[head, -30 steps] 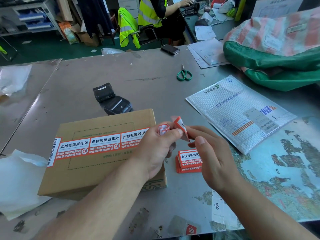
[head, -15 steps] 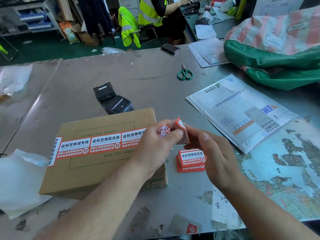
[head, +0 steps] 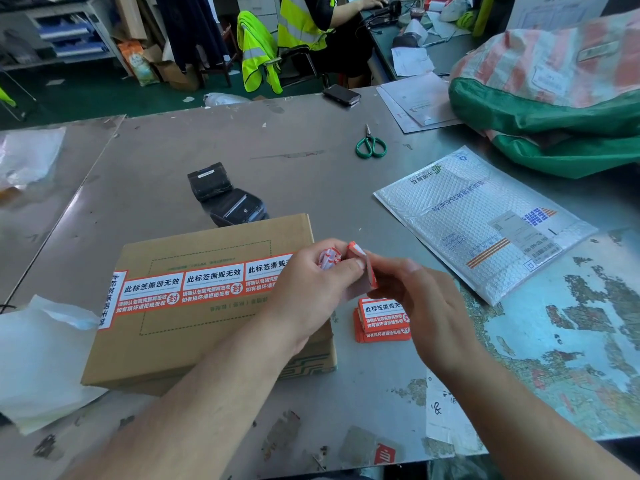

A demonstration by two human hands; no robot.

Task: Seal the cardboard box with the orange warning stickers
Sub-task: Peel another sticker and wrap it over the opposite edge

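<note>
Over the cardboard box [head: 207, 341] edge, left hand [head: 311, 289] and right hand [head: 426, 306] still pinching orange sticker [head: 363, 271], barely shifted.

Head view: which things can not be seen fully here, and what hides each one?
Head view, sticker row on the cardboard box: right end hidden under the left hand.
Sticker pinched between both hands: partly covered by their fingers; peeled or not, cannot tell.
Sticker stack: right part behind the right hand.
Bubble mailer label: print too small.
</note>
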